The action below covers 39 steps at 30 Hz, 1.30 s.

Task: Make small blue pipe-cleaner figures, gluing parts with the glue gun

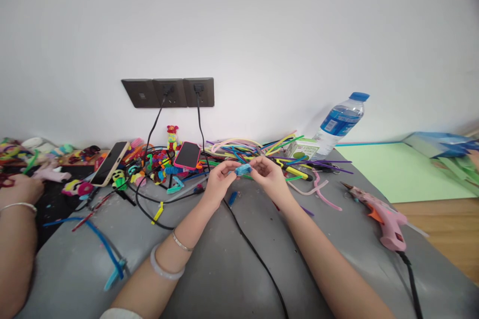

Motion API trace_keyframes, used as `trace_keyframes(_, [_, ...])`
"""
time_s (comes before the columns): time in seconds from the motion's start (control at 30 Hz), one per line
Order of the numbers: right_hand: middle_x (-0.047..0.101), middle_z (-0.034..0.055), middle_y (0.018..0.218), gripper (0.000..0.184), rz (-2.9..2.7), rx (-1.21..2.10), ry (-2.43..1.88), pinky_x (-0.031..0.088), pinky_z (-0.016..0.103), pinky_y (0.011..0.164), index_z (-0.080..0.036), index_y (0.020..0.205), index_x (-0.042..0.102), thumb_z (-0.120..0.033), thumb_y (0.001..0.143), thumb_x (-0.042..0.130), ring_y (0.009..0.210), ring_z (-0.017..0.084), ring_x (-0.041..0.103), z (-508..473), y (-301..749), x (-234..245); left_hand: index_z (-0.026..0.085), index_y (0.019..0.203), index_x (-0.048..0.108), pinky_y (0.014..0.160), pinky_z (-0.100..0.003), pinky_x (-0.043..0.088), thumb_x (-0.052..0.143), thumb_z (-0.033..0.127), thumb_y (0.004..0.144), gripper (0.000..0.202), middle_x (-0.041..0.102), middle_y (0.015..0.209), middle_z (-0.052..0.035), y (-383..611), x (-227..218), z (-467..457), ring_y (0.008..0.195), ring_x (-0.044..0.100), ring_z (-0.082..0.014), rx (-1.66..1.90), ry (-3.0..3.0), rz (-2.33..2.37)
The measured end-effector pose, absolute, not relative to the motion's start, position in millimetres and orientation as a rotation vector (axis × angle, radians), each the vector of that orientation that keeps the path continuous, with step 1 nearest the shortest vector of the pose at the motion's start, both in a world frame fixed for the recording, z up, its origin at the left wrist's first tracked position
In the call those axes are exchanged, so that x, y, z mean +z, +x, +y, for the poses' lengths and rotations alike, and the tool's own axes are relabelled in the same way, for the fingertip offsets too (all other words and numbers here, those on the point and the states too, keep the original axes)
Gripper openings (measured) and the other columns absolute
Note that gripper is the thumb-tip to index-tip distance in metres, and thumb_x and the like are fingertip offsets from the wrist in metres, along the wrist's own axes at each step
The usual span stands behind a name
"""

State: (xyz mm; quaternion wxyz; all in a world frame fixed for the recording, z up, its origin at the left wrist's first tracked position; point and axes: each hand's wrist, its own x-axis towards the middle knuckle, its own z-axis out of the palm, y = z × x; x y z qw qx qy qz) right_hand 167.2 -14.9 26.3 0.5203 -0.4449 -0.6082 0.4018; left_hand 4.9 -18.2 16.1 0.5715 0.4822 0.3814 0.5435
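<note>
My left hand (220, 178) and my right hand (270, 174) meet above the grey table (224, 269), both pinching a small light-blue fuzzy piece (243, 169) between their fingertips. The fingers of both hands are curled round it. My left wrist wears a pale bangle (164, 270) and a thin bracelet. A heap of coloured pipe cleaners (247, 152) lies just behind my hands. A short blue scrap (232, 198) rests on the table under them.
A pink glue gun (385, 219) lies right, its black cable running off the front. Two phones (187, 155) (110, 162) charge from wall sockets (168, 92). A water bottle (340, 122) and small carton (302, 148) stand behind. Another person's arm (17, 229) is at left.
</note>
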Motion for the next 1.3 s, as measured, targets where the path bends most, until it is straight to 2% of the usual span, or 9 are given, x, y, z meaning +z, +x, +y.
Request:
trace_keyframes(0.3, [0.058, -0.0005, 0.069, 0.022, -1.460, 0.966, -1.043, 0.042, 0.027, 0.056, -0.020, 0.083, 0.059, -0.040, 0.078, 0.068, 0.061, 0.014, 0.052, -14.4, 167.4, 24.7, 0.017, 0.091, 0.074, 0.070, -0.028, 0.055, 0.072, 0.027, 0.071, 0.023, 0.074, 0.090, -0.0062, 4.7, 18.4, -18.9, 0.075, 0.070, -0.0166, 1.242, 0.996, 0.842])
trace_keyframes(0.53, [0.068, 0.0042, 0.083, 0.023, -1.474, 0.998, -1.049, 0.051, 0.030, 0.067, -0.021, 0.093, 0.065, -0.039, 0.080, 0.066, 0.078, 0.019, 0.063, -14.2, 170.2, 26.8, 0.016, 0.092, 0.078, 0.079, -0.031, 0.058, 0.081, 0.029, 0.063, 0.032, 0.076, 0.102, -0.0098, 0.3, 20.2, -15.3, 0.078, 0.073, -0.0179, 1.302, 0.847, 0.886])
trace_keyframes(0.8, [0.071, 0.0053, 0.089, 0.025, -1.481, 1.085, -1.002, 0.054, 0.035, 0.080, -0.021, 0.096, 0.065, -0.040, 0.080, 0.066, 0.083, 0.020, 0.067, -12.3, 170.8, 22.7, 0.018, 0.099, 0.078, 0.087, -0.038, 0.058, 0.080, 0.035, 0.067, 0.036, 0.076, 0.108, -0.0115, -0.1, 14.8, -16.7, 0.089, 0.074, -0.0236, 1.273, 0.949, 0.882])
trace_keyframes(1.07, [0.071, 0.0046, 0.084, 0.027, -1.460, 1.103, -0.994, 0.054, 0.034, 0.077, -0.020, 0.092, 0.063, -0.043, 0.078, 0.068, 0.082, 0.020, 0.067, -10.7, 171.0, 22.2, 0.017, 0.098, 0.079, 0.086, -0.039, 0.059, 0.080, 0.037, 0.068, 0.036, 0.077, 0.103, -0.0121, 0.7, 16.3, -17.5, 0.088, 0.074, -0.0248, 1.244, 0.993, 0.882])
trace_keyframes(1.3, [0.072, 0.0058, 0.089, 0.027, -1.446, 1.117, -0.982, 0.056, 0.035, 0.077, -0.021, 0.093, 0.064, -0.044, 0.080, 0.068, 0.083, 0.021, 0.069, -11.9, 172.3, 21.3, 0.017, 0.098, 0.079, 0.086, -0.042, 0.060, 0.080, 0.037, 0.068, 0.036, 0.076, 0.105, -0.0131, 0.5, 16.4, -19.1, 0.092, 0.074, -0.0272, 1.229, 0.991, 0.888])
